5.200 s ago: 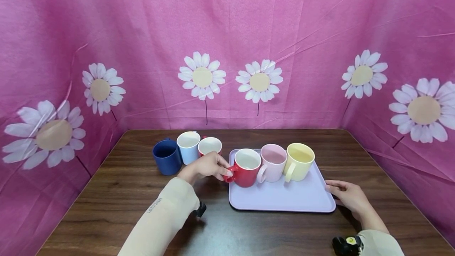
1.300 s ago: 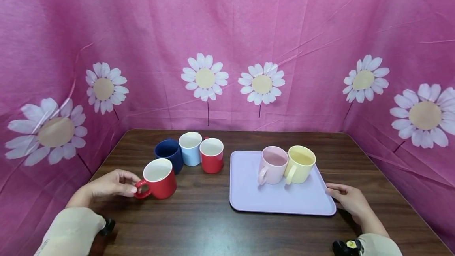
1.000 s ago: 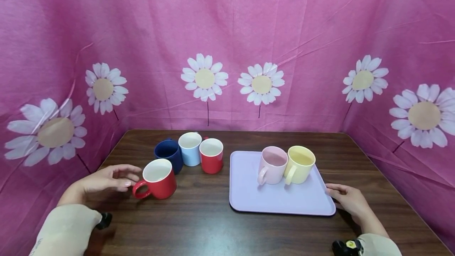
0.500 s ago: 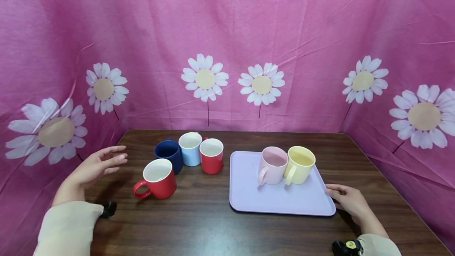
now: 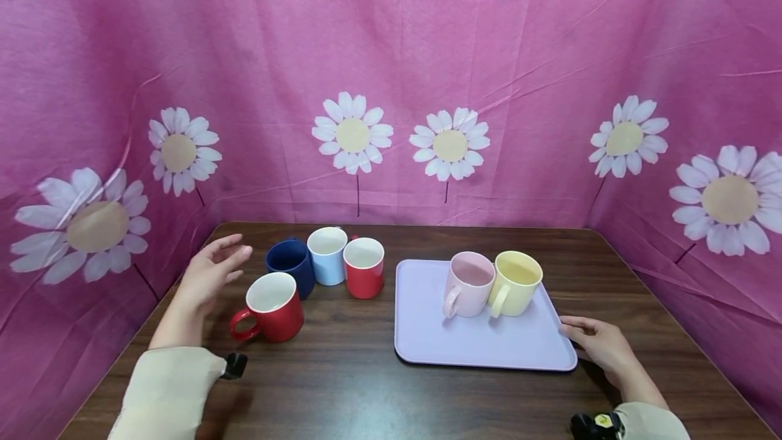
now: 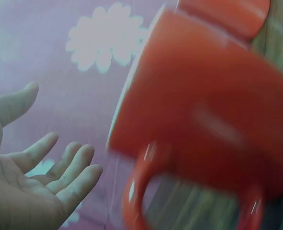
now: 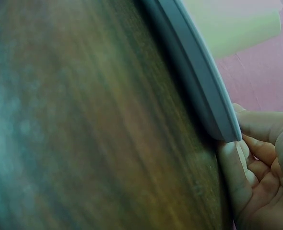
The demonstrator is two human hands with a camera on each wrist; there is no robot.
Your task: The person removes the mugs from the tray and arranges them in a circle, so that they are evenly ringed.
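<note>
My left hand [image 5: 210,273] is in the air left of the navy mug [image 5: 290,267], behind the handle of the front red mug [image 5: 277,318]. Its fingers are spread loosely and hold nothing. In the left wrist view that red mug [image 6: 199,105] fills the right side, apart from the hand [image 6: 45,177]. My right hand [image 5: 601,345] pinches the right edge of the lilac tray [image 5: 476,352]. The right wrist view has the thumb over the tray rim [image 7: 213,96] and a finger beneath it. On the tray stand a pink mug [image 5: 470,287] and a yellow mug [image 5: 518,284], side by side.
Behind the front red mug, a light blue mug [image 5: 328,257] stands between the navy mug and a second red mug [image 5: 364,269]. All rest on a dark wooden table [image 5: 342,386]. A pink curtain [image 5: 391,32] with printed daisies surrounds the table's back and sides.
The front red mug went from the tray to the table's left side. My left hand let go of its handle, drew back, then rose and moved right toward the navy mug. The right hand stayed put.
</note>
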